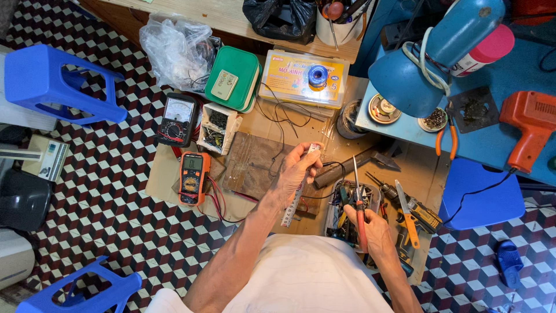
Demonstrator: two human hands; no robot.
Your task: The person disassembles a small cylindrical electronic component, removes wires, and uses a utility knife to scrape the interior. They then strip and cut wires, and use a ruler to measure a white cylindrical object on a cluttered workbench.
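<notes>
Strip and cutters in hand, over the floor board's near edge.
My left hand [298, 168] grips the narrow white strip [296, 194]; my right hand [373, 229] clasps the red-handled cutters [359, 200] — steady the strip, approach squarely.

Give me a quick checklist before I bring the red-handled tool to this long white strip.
1. Left hand grips long white strip: ok.
2. Right hand holds thin red-handled tool, tip up: ok.
3. Tool tip apart from strip: ok.
4. Black wires clear of strip: cannot tell.
5. Orange digital multimeter on brown cardboard: ok.
6. Open tool tray under hands: ok.
</notes>
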